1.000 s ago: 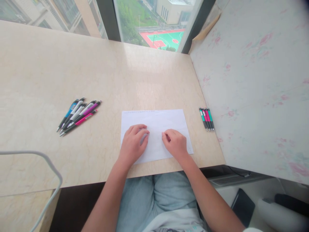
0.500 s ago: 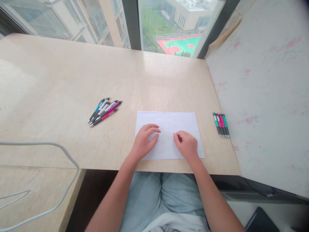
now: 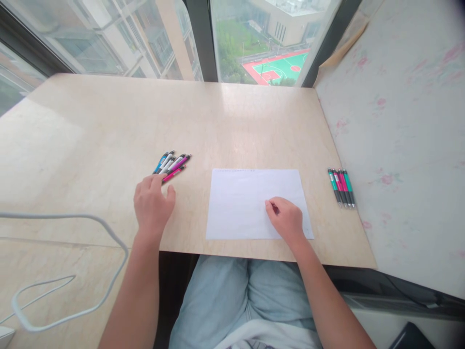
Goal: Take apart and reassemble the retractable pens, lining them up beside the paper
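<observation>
My left hand (image 3: 153,203) is at the lower end of a loose pile of pens (image 3: 175,164), thumb spread away from the fingers. Its fingertips cover the pens' tips, so I cannot tell whether they touch. Blue, silver, purple and pink barrels show in the pile. Over a white sheet of paper (image 3: 236,206) rests my right hand (image 3: 286,218), fingers curled in a loose fist with nothing visible in it. A faint line of writing runs along the sheet's top edge.
Several green and pink pens (image 3: 341,188) lie side by side near the patterned wall (image 3: 407,145) on the right. A grey cable (image 3: 112,235) loops across the left front of the wooden desk (image 3: 247,121). Windows stand behind the desk.
My left hand has moved left from the paper to the pile of pens. My right hand stays curled over the sheet. The view has shifted slightly left.
</observation>
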A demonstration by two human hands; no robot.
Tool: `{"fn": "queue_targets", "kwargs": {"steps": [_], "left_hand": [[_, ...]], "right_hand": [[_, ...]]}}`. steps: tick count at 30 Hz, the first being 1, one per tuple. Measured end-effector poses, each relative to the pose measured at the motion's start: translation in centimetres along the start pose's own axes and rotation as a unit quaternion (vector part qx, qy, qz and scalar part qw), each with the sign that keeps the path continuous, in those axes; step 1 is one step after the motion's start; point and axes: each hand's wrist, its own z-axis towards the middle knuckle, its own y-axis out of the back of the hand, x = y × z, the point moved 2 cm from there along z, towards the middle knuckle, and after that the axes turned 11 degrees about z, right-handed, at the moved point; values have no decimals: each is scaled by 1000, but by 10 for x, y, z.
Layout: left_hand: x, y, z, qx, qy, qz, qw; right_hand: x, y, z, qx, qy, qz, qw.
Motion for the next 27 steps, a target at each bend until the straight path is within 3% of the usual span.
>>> {"fn": "queue_targets", "kwargs": {"steps": [4, 8, 15, 21, 27], "left_hand": [[-3, -5, -5, 35, -18, 44, 998], [-7, -7, -10, 34, -12, 76, 997], [-4, -8, -7, 52, -72, 25, 996], [-10, -6, -5, 84, -88, 57, 991], [-33, -2, -14, 162, -70, -98, 979]], "right_hand": [[-2, -1, 0, -1, 2, 1, 1000], [-1, -1, 0, -4, 6, 0, 1000], [2, -1, 1, -5, 14, -2, 1000], [2, -2, 2, -7, 9, 3, 1000], [2, -1, 2, -9, 10, 10, 1000]]}}
